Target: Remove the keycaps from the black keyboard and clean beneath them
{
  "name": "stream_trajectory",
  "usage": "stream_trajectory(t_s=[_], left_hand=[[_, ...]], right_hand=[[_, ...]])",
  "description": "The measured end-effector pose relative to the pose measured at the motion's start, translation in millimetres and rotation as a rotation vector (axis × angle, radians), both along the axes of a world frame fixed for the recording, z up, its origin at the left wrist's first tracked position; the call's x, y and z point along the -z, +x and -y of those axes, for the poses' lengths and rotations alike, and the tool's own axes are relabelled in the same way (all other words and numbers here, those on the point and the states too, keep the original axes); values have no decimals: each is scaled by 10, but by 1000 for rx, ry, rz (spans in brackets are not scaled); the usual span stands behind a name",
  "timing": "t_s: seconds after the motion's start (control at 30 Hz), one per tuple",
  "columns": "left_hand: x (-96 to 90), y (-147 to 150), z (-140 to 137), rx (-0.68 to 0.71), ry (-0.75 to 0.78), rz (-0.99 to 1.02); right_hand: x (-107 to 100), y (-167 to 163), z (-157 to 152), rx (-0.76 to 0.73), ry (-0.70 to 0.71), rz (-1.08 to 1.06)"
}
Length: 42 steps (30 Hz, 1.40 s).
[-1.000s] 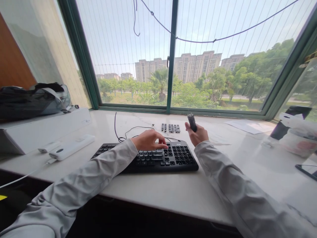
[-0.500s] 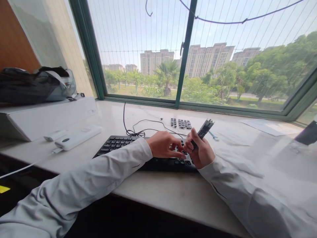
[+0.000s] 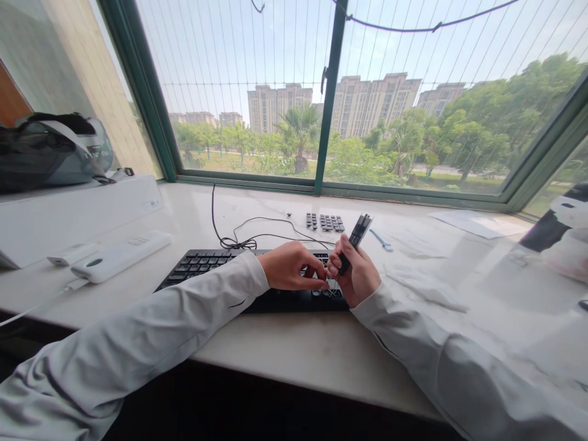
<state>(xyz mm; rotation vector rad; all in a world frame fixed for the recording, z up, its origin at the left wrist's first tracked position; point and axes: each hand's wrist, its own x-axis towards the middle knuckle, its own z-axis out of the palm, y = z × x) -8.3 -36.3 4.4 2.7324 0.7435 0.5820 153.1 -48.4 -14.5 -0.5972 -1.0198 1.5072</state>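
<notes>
A black keyboard (image 3: 197, 264) lies on the sill, with bare switch spots showing at its right end. My right hand (image 3: 361, 278) is closed around a short black tool (image 3: 356, 239) with prongs at its upper end. Thin wires below the hand, over the keys, make it look like a keycap puller. My left hand (image 3: 291, 266) rests over the keyboard, thumb and index finger brought together beside the right hand's fingers. Whatever sits between these fingertips is too small to make out. Removed keycaps (image 3: 331, 223) stand in rows behind the keyboard.
A coiled black cable (image 3: 239, 244) lies behind the keyboard. To the right are a blue brush-like stick (image 3: 380, 240), crumpled clear plastic (image 3: 427, 288) and paper (image 3: 480, 223). At left, a white power bank (image 3: 122, 256) lies before a white box (image 3: 82, 214) with a bag (image 3: 55, 150) on it.
The whole view has shifted, so the scene sits further left. Both hands keep nearly the same place over the keyboard; the tool in my right hand stands slightly more upright.
</notes>
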Motion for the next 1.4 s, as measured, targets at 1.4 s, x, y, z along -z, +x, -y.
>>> stream_trajectory(t_s=[1.4], left_hand=[[-78, -51, -24, 121, -70, -82]], right_hand=[[61, -88, 128, 83, 44, 202]])
